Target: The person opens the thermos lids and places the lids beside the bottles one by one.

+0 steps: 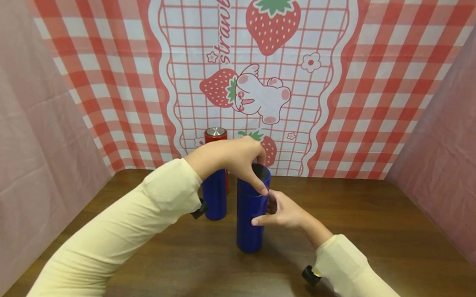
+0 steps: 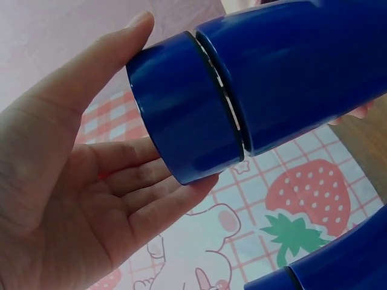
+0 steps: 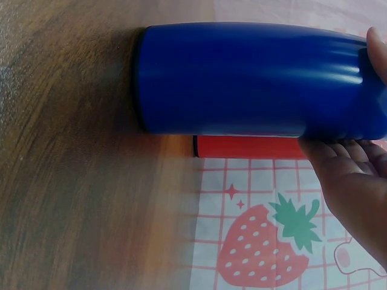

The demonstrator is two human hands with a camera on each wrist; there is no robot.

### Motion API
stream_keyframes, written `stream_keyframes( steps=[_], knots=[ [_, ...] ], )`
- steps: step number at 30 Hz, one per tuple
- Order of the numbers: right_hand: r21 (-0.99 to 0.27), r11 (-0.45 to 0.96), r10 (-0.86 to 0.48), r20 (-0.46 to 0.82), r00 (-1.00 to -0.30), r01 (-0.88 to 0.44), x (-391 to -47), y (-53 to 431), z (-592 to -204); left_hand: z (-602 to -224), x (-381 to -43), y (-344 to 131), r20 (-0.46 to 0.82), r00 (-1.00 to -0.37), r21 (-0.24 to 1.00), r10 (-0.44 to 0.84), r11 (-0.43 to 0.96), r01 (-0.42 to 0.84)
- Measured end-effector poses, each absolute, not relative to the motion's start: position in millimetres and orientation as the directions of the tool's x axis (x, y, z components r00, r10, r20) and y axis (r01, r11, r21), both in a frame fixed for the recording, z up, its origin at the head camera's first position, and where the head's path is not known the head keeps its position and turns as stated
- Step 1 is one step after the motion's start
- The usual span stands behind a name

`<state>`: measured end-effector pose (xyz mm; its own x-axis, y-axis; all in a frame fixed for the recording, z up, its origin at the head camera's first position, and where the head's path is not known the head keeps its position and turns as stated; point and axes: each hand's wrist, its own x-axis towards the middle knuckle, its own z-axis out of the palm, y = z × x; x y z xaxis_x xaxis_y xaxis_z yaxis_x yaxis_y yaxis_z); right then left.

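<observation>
A blue thermos flask [image 1: 250, 229] stands upright on the table. My right hand [image 1: 285, 210] grips its body from the right, a little below the cap, with the thumb across the near side. From above, my left hand [image 1: 243, 155] holds the blue cap [image 2: 181, 109] between thumb and fingers. A thin gap with light coming through separates the cap from the flask body [image 2: 290, 72] in the left wrist view. Seen from the head, the cap's top looks dark and hollow. The left hand's palm is away from the cap.
Behind the left forearm stands a second blue flask [image 1: 215, 196], partly hidden. A red flask [image 1: 215, 138] with a silver top is behind it, near the back cloth [image 1: 301, 160]. The wooden table [image 1: 358, 216] is bounded by pink cloth sides.
</observation>
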<state>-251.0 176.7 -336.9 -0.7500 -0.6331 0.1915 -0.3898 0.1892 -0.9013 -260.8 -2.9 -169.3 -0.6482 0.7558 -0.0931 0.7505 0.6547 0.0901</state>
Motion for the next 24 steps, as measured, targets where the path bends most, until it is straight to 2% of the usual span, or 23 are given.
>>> stream_keyframes(
  steps=[9,13,19,24],
  knots=[
    [-0.901,0.197,-0.624,0.188,-0.759,-0.385,-250.8,176.8,-336.7,-167.6,-258.7,-8.1,-0.111,-0.616,0.075,0.78,0.625,0.777],
    [-0.902,0.201,-0.63,0.179,-0.756,-0.381,-251.9,177.3,-337.0,-166.4,-261.2,-12.0,-0.149,-0.595,0.136,0.79,0.612,0.779],
    [-0.896,0.218,-0.629,0.174,-0.758,-0.387,-252.1,177.7,-336.1,-166.2,-269.5,-17.7,-0.176,-0.525,0.286,0.832,0.554,0.782],
    [-0.9,0.23,-0.62,0.157,-0.769,-0.37,-252.6,177.5,-335.5,-165.8,-273.7,-18.6,-0.166,-0.495,0.324,0.853,0.521,0.789]
  ],
)
